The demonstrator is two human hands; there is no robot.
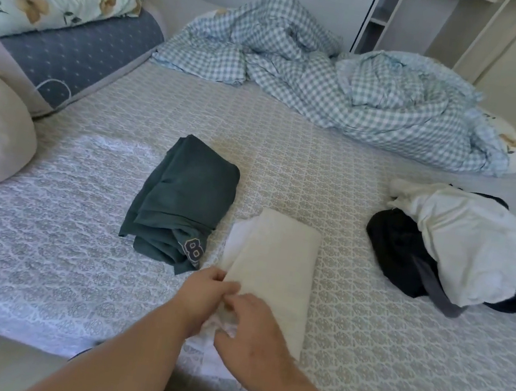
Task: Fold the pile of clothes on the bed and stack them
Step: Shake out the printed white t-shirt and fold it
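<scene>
Both our hands are down at the near end of the cream garment [276, 265]: left hand [206, 292] pinching its corner edge, right hand [254, 330] curled over the bunched white fabric there, probably tidying the last fold. It's a long soft rectangle, slightly fuzzy, lying mid-bed. Just beside it sits the folded dark green shirt [181, 200] with a number patch, likely the stack's base. Well off to the right, the unfolded pile [458, 244] of limp white and black stuff waits on the patterned bed [363, 330].
</scene>
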